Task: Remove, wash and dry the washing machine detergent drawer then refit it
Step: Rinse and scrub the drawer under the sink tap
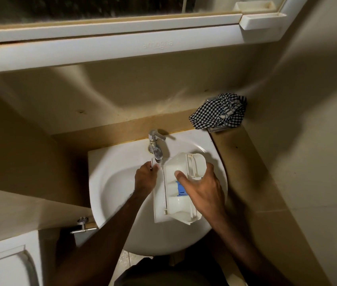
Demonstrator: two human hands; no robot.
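Observation:
The white detergent drawer [173, 207] lies tilted over the right half of the white sink [105, 178], its compartments facing up and a blue insert [181, 189] showing in the middle. My right hand [203, 189] grips the drawer from the right, thumb pressed into a compartment and fingers curled round the far edge. My left hand [145, 179] pinches a small white plastic piece [153, 163] just under the spout of the chrome tap [156, 146]. Whether water is running I cannot tell.
A black-and-white checked cloth [219, 114] lies bunched on the ledge at the back right. A white mirror cabinet [112, 50] overhangs the sink. Below the basin's left side sticks out a chrome valve [83, 223]. A white fixture [4, 263] sits at the bottom left.

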